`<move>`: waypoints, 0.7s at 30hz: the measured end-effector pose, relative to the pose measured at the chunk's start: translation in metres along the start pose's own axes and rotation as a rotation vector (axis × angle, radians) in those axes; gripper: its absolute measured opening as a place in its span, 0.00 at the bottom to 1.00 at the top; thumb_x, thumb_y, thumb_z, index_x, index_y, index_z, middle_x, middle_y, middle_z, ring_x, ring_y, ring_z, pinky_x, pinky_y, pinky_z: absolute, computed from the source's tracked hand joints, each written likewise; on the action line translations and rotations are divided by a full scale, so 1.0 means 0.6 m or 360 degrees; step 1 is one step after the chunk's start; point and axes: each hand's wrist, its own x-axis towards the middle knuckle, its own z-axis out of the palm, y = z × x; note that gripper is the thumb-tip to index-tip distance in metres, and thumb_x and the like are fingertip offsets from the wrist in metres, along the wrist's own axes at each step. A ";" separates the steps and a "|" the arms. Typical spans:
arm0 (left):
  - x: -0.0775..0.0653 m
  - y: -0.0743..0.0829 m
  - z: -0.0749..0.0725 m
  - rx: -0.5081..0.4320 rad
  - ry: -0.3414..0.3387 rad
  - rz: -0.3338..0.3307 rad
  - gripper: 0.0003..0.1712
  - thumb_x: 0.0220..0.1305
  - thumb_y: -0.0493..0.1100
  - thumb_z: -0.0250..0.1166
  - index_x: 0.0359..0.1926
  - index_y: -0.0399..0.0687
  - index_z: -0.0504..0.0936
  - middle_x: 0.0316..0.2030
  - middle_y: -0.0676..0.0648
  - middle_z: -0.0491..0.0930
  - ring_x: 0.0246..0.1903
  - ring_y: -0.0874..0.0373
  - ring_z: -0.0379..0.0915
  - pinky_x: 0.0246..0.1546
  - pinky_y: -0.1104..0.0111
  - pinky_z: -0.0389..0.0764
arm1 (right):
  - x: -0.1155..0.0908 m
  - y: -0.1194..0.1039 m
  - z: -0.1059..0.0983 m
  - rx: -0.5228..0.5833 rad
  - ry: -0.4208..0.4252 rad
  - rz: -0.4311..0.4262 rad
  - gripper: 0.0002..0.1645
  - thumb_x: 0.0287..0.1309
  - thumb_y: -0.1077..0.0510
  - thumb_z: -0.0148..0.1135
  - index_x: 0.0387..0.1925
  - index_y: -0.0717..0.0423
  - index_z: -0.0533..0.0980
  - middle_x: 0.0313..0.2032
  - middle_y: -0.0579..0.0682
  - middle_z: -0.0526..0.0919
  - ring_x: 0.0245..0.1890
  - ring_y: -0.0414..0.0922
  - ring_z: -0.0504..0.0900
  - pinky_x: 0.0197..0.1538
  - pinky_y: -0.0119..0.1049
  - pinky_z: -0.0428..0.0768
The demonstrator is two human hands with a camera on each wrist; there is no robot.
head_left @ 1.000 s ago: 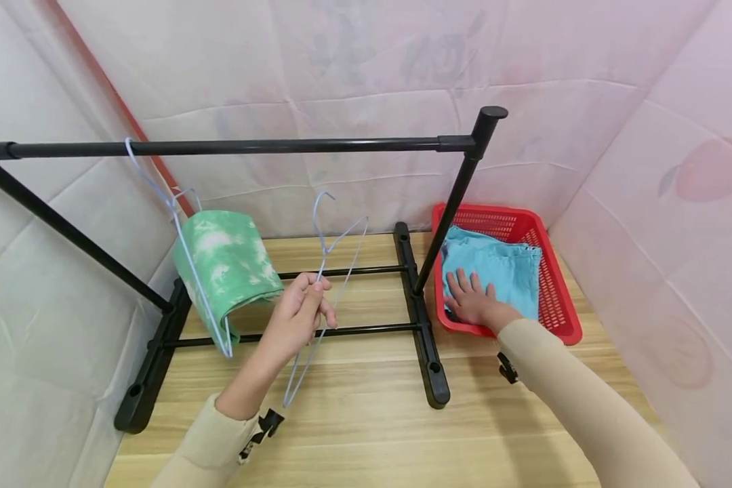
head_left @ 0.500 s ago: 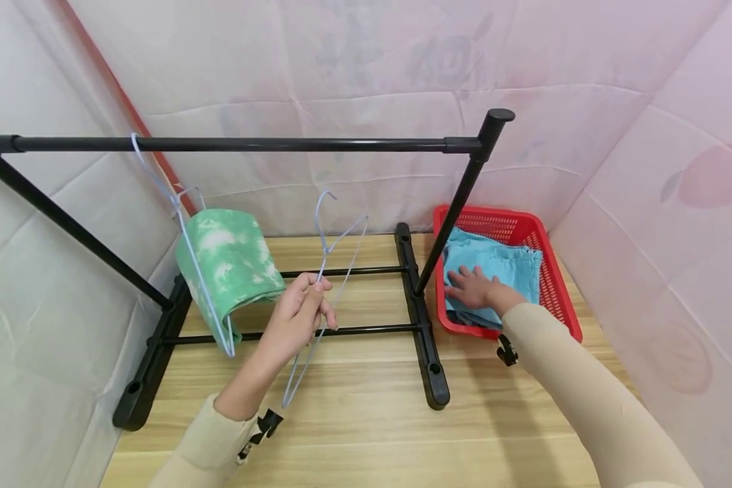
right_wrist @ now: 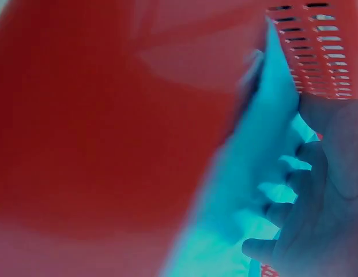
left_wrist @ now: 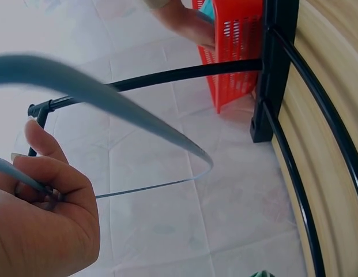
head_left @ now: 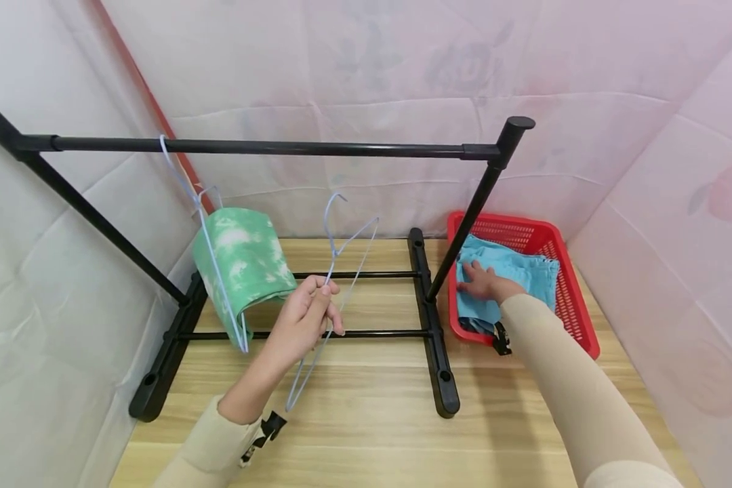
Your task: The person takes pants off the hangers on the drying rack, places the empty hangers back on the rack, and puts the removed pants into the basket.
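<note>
In the head view, my left hand [head_left: 305, 317] pinches the side wire of a light-blue clothes hanger [head_left: 334, 252] between thumb and fingers. The hanger stands edge-on, hook upward, in front of the rack. My right hand [head_left: 489, 283] rests on a folded light-blue garment [head_left: 535, 272] inside a red plastic basket [head_left: 570, 308]. Its fingers are spread and slightly bent against the cloth [right_wrist: 225, 190] in the right wrist view. Dark cloth [head_left: 471, 325] shows under the garment's near edge. A green tie-dye cloth [head_left: 238, 251] drapes over another hanger [head_left: 200, 203] hooked on the rack.
A black garment rack [head_left: 317, 147] spans the scene, its right post [head_left: 472, 217] rising just left of the basket. Its feet [head_left: 442, 379] and two low crossbars lie on the wooden tabletop [head_left: 366, 434]. Pale sheets [head_left: 390, 74] enclose the back and sides.
The head view has shifted, so the scene sits farther right. My right hand has slid a little toward the back of the blue garment, fingers bending more. The left hand keeps its hold on the hanger.
</note>
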 end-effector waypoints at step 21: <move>0.002 0.004 0.007 0.0004 -0.0029 -0.0034 0.15 0.82 0.47 0.41 0.50 0.42 0.69 0.22 0.42 0.81 0.09 0.62 0.58 0.08 0.72 0.62 | -0.049 -0.039 0.048 0.0383 0.0239 -0.0300 0.47 0.72 0.41 0.50 0.79 0.52 0.41 0.76 0.64 0.50 0.75 0.65 0.51 0.71 0.65 0.56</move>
